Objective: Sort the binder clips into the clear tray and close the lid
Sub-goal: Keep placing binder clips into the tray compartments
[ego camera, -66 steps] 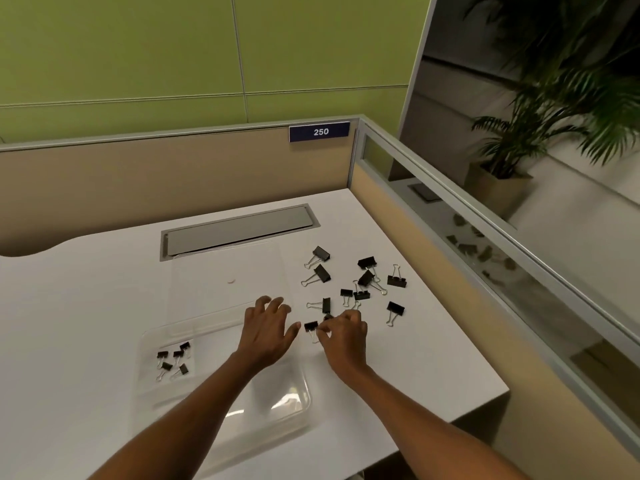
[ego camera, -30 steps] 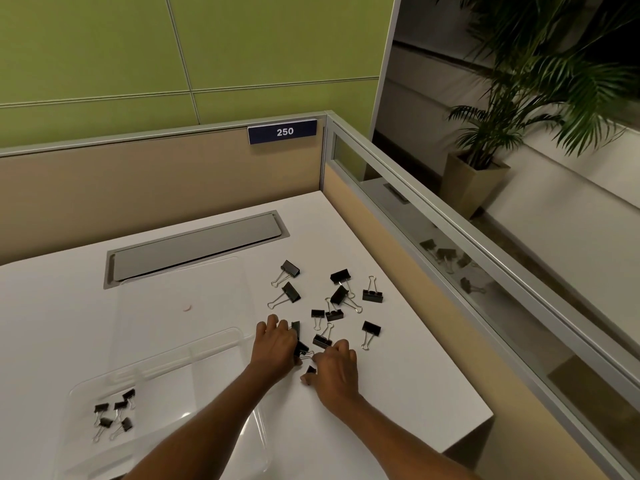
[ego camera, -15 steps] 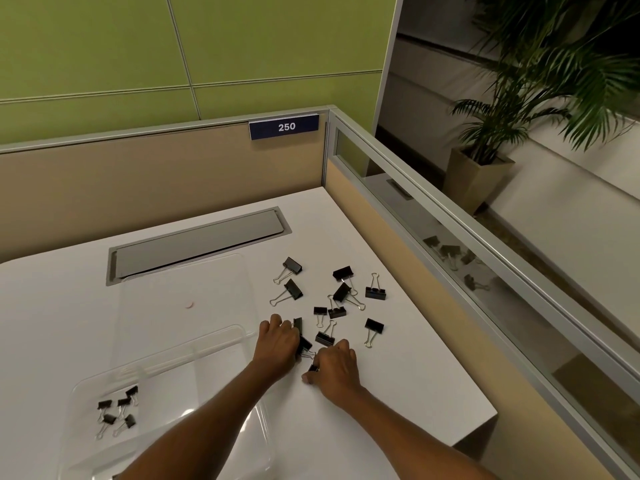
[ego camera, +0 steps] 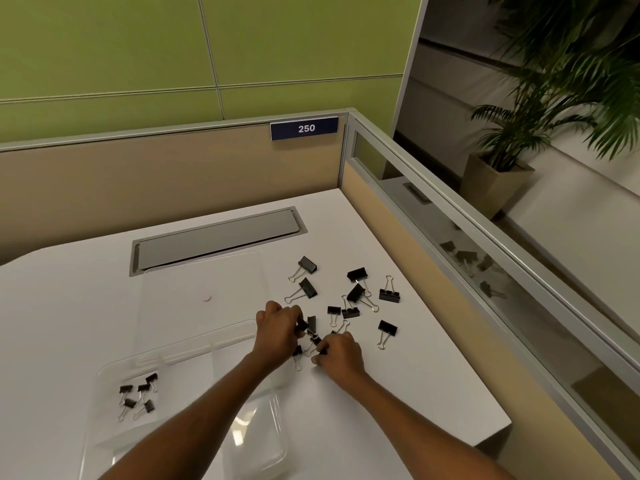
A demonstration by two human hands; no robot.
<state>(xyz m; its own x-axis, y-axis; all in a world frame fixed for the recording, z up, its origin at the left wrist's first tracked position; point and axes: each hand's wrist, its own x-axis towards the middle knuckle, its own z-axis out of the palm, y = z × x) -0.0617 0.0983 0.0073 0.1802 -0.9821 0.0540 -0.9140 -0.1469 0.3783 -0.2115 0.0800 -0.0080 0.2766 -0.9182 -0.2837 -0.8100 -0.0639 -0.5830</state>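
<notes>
Several black binder clips (ego camera: 356, 293) lie scattered on the white desk (ego camera: 69, 306), right of centre. The clear tray (ego camera: 107, 372) sits at the near left with several small clips (ego camera: 138, 396) in its left compartment. Its clear lid (ego camera: 204, 282) lies flat behind it. My left hand (ego camera: 277, 329) and my right hand (ego camera: 341, 355) are close together just right of the tray. Each has its fingertips pinched on small black clips (ego camera: 313, 337) at the near edge of the pile. A small clip (ego camera: 297, 351) lies between the wrists.
A grey cable hatch (ego camera: 218, 237) is set into the desk behind the lid. Beige partition walls with a glass strip (ego camera: 450, 244) close off the back and right. The desk's right edge (ego camera: 485, 393) is close to the pile. A potted plant (ego camera: 498, 181) stands beyond.
Both hands have stayed at the near edge of the pile and closed in on small clips there. The left hand's fingers have curled around clips. The head camera shifted slightly.
</notes>
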